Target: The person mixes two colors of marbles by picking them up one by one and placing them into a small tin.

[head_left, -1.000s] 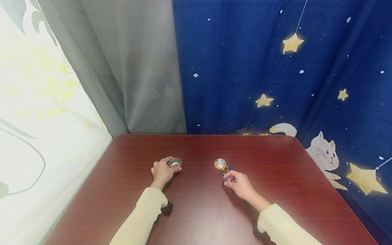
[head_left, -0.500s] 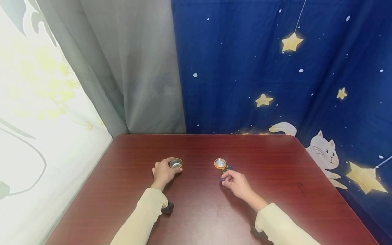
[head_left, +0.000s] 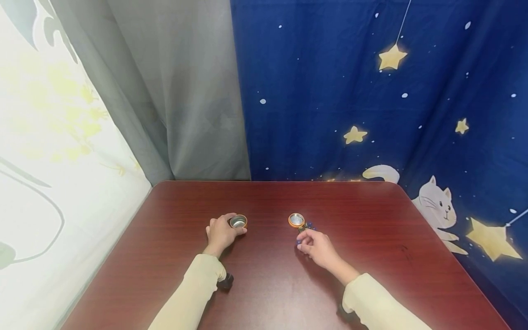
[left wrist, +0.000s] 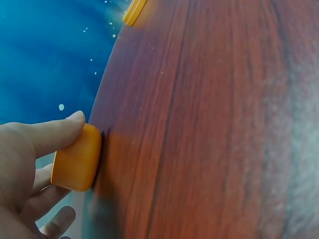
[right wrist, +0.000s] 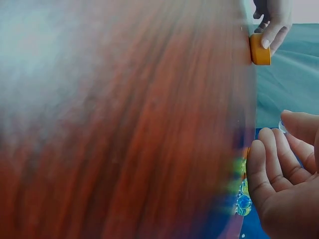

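Left hand (head_left: 220,233) curled round orange tin (left wrist: 76,162), mouth up on table (head_left: 268,284); right hand (head_left: 319,247), fingertips nearly together, pinched apparent glass marble (right wrist: 282,127) near orange lid (head_left: 296,220). Slick glass: gentle pinch, steady tin looked wisest.

Over on the far half of the bench (head_left: 264,270), the tin (head_left: 238,222) stands left of the middle, with the left hand (head_left: 220,234) at its left and the thumb along its near side. Well to its right lies the lid (head_left: 296,220). Some marbles (head_left: 310,226) sit just off the lid's near right edge, the right hand (head_left: 321,248) in front of them, a single marble (right wrist: 282,127) between thumb and forefinger. One curtain (head_left: 202,91) hangs behind on the left, a second curtain (head_left: 313,91) on the right.
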The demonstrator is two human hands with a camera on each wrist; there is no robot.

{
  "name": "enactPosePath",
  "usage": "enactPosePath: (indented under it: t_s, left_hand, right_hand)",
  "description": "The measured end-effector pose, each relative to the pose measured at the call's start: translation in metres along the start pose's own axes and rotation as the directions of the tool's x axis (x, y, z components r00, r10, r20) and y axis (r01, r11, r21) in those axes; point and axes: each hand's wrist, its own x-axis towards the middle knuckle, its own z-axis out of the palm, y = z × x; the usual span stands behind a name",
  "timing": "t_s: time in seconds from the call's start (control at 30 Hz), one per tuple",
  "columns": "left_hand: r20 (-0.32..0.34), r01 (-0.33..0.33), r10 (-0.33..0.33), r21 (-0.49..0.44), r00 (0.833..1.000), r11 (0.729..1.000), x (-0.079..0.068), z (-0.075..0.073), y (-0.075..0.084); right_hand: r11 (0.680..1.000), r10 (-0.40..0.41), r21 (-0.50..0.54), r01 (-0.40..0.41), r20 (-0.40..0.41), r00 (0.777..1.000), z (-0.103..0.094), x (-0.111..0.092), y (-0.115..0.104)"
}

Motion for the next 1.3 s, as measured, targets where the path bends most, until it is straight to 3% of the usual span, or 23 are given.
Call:
enactPosePath:
  t_s: [1.3]
  left_hand:
    - [0.043,-0.037,0.039,-0.044,0.998,0.998,-0.013,0.007,0.008]
  right_hand:
    - [0.99,0.012,0.14,-0.024,0.082,0.997,0.021,0.004,-0.005]
